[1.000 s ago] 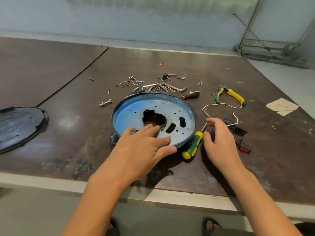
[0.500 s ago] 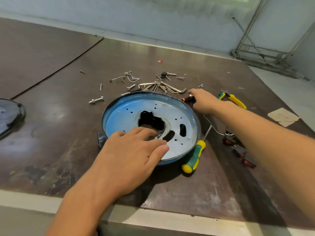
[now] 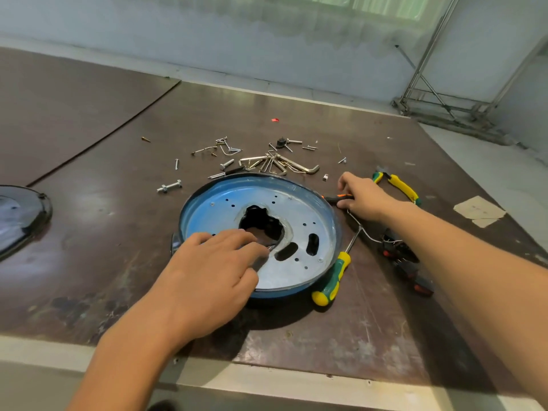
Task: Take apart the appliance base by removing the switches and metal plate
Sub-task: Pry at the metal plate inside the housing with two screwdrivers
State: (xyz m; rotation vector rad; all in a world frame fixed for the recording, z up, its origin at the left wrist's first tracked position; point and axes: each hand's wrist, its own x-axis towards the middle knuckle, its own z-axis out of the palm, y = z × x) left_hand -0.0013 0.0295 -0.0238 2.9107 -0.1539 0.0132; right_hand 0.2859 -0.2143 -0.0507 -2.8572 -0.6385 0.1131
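A round blue appliance base lies on the brown table, and a silvery metal plate with a ragged centre hole sits inside it. My left hand rests flat on the near left part of the plate, fingertips at the hole's edge. My right hand reaches past the base's far right rim and grips the black and orange handle of a small screwdriver. Black switches with red rockers lie to the right of the base on thin white wires.
A green and yellow screwdriver leans at the base's near right rim. Yellow-handled pliers lie far right. Several screws, bolts and hex keys are scattered behind the base. A black round cover sits at the left edge, paper scraps at the right.
My right hand left the spot near the switches, reached to the far right of the base and closed on the small screwdriver's handle. My left hand stayed on the plate.
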